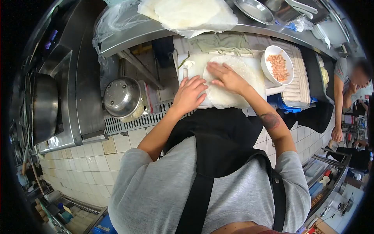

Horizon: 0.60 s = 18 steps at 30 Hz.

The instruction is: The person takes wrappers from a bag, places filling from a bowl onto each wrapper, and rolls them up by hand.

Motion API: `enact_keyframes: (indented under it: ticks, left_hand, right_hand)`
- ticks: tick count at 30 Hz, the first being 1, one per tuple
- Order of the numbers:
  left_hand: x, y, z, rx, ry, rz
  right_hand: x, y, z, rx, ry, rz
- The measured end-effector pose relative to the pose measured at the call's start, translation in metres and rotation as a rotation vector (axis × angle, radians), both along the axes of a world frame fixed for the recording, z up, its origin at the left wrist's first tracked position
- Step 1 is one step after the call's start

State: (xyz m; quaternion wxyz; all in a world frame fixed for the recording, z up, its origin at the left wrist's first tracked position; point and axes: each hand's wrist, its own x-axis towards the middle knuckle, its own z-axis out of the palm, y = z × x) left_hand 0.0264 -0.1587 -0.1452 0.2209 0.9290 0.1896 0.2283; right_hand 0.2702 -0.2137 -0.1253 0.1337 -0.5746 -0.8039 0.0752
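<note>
A thin, round, pale wrapper sheet (228,99) lies on a white cutting board (255,64) in front of me. My right hand (227,78) rests flat on the sheet, fingers stretched toward its upper left part. At the sheet's left edge is my left hand (189,94), palm down with its fingers extended; I cannot tell whether the fingertips press on the sheet or the board. A white handle-like piece shows just beyond the left fingers. Right of the board stands a white bowl (290,64) of pinkish shredded filling (277,67).
White rolls sit in rows in a tray (298,87) at the right. A stack of pale sheets (187,13) and a metal plate (255,11) lie on the steel shelf. A green cloth (222,43) is behind the board. Another person (341,84) stands far right.
</note>
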Motion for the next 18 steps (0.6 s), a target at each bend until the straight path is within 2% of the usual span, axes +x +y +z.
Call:
enact_keyframes:
  ticks: [1, 5, 9, 13, 16, 17, 18]
  left_hand:
    - [0.0, 0.0, 0.0, -0.002, -0.002, 0.0]
    - [0.0, 0.0, 0.001, -0.002, -0.007, 0.0]
    - [0.002, -0.001, 0.008, -0.084, -0.104, 0.058]
    - [0.001, -0.002, 0.0, -0.21, -0.286, 0.166]
    - [0.002, -0.003, -0.001, -0.207, -0.315, 0.195]
    - [0.002, -0.003, 0.0, -0.188, -0.314, 0.198]
    - [0.001, -0.004, 0.001, -0.161, -0.306, 0.181]
  right_hand:
    - [0.005, 0.002, -0.006, -0.078, -0.036, -0.052]
    - [0.019, 0.014, -0.016, 0.009, -0.173, -0.393]
    - [-0.019, -0.01, -0.018, 0.042, -0.166, -0.175]
    - [-0.039, -0.035, 0.013, -0.136, 0.059, 0.169]
    - [-0.02, -0.025, 0.021, -0.092, 0.234, 0.074]
    - [-0.015, -0.02, 0.016, -0.025, 0.22, -0.066]
    - [-0.015, -0.02, 0.011, 0.0, 0.151, -0.103]
